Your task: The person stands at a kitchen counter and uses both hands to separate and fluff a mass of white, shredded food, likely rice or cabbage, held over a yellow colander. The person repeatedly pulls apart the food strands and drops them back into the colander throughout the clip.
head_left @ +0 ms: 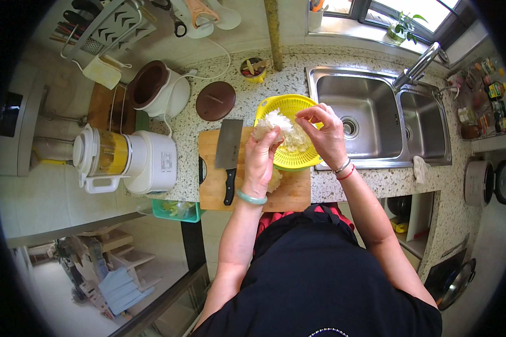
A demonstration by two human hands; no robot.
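Note:
My left hand [260,157] holds up a white, frilly clump [273,124] that looks like snow fungus. To its right, my right hand [329,132] is raised with thumb and fingertips pinched together; whatever is between them is too small to make out. Below both hands sits a yellow colander [270,103] with pale frilly pieces [294,140] in it. The colander partly overlaps a wooden cutting board [296,196]. Another pale clump [274,181] lies on the board, partly hidden by my left wrist. A cleaver [229,146] with a black handle rests at the board's left.
A double steel sink [360,112] with a tap [419,64] is at the right. Leftward stand a white blender [109,157], a white cooker [163,92] and its brown lid [215,101]. A small yellow pot [254,69] stands behind. A green bin [177,210] hangs at the counter's front edge.

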